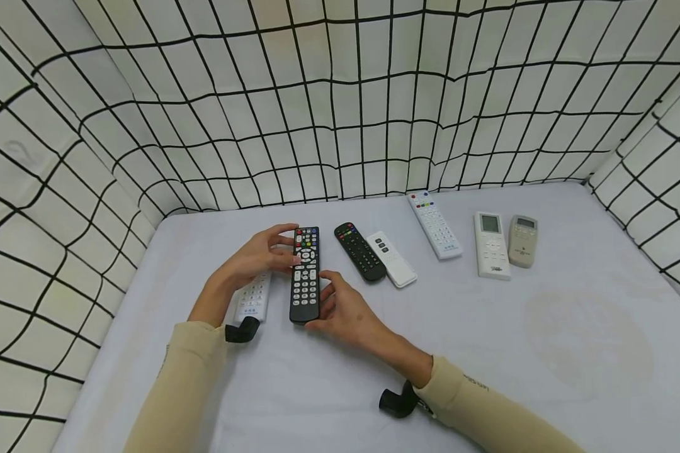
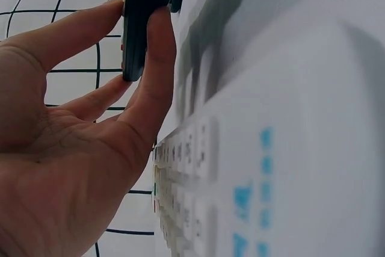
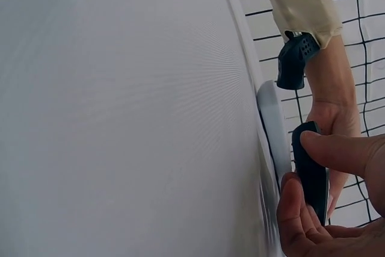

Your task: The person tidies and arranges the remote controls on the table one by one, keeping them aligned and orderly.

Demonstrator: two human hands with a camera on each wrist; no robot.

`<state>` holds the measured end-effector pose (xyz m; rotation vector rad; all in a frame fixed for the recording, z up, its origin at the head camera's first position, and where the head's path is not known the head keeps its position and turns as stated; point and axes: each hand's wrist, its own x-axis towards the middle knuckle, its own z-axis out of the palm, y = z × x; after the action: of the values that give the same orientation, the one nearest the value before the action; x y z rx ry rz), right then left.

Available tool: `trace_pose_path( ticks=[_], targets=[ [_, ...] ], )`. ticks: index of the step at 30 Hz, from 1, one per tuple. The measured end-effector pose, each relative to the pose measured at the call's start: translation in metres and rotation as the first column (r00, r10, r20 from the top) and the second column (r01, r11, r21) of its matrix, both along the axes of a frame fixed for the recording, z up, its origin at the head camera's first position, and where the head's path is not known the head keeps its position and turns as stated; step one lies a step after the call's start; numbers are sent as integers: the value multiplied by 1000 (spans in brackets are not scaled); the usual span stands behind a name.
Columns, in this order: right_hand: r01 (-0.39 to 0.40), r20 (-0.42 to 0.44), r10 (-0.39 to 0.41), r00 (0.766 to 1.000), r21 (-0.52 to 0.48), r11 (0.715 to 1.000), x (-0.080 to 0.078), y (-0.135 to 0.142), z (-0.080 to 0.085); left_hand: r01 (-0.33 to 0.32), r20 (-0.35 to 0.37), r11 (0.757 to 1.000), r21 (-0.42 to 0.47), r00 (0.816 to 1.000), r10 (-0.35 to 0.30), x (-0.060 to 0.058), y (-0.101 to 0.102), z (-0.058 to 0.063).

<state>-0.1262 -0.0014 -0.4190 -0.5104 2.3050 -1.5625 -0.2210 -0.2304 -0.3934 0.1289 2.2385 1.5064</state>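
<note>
A long black remote control (image 1: 305,277) with white and coloured buttons is held between both hands, raised above the table in the left wrist view. My left hand (image 1: 263,255) pinches its upper left part, thumb on the button face and fingers beneath. At the lower right, my right hand (image 1: 345,311) grips it, with the thumb at its bottom end and fingers along its side and back. Below the left hand a white remote (image 1: 253,298) lies on the table, partly hidden by that hand. In the right wrist view the black remote (image 3: 313,176) appears edge-on.
Right of the hands lie a smaller black remote (image 1: 360,251) and a slim white remote (image 1: 392,259). Further right are a white remote with coloured buttons (image 1: 435,225), a white remote with a screen (image 1: 492,245) and a beige one (image 1: 523,241). Black netting (image 1: 340,132) borders the white table (image 1: 464,333).
</note>
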Motion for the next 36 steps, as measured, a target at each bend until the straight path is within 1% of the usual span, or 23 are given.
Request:
trace_pose_path(
  ticks=[8,15,24,29,36],
  targets=[
    [0,-13,0,1000,12,1000,3,-8,-4,16,10,999,-35,1000,-15,2,-4,0],
    [12,-15,-12,1000,38,999,4,-12,-3,33,-4,997,-74,999,-33,3,-5,2],
    [9,-10,-8,1000,74,997,2,-12,-3,20,-29,992,-126,999,-24,3,2,3],
    [3,10,-4,1000,91,996,0,-14,-4,23,-41,984,-175,999,-30,3,4,5],
    [0,31,-3,1000,124,992,0,-18,-2,37,-50,962,-270,997,-52,2,9,6]
  ],
)
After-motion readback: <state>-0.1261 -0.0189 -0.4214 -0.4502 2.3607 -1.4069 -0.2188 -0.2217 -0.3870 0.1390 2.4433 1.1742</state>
